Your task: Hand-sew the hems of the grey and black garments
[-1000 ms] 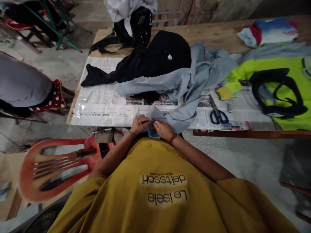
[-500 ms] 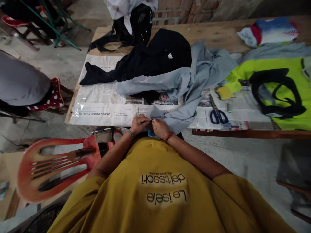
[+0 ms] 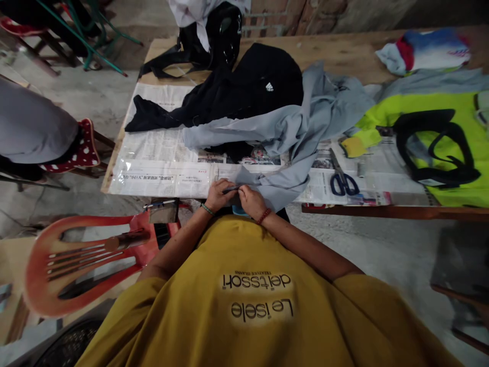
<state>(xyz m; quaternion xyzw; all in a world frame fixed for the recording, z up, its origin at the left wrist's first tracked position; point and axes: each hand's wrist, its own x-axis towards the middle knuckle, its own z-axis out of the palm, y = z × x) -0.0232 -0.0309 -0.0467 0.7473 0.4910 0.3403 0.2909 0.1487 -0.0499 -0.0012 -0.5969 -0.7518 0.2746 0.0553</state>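
Beyond both hands [image 3: 219,195] [image 3: 252,202] pinching grey cloth [image 3: 284,189], black fabric [image 3: 248,97] bears Adidas branding [image 3: 269,87].

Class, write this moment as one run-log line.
Left hand: pinching grey cloth; Right hand: pinching same cloth; Scissors: on newspaper, right of hands; Black garment: beyond hands

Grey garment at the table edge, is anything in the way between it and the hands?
Nothing visible: the left hand and right hand both pinch the grey garment near its edge. The scissors lie off to the right.
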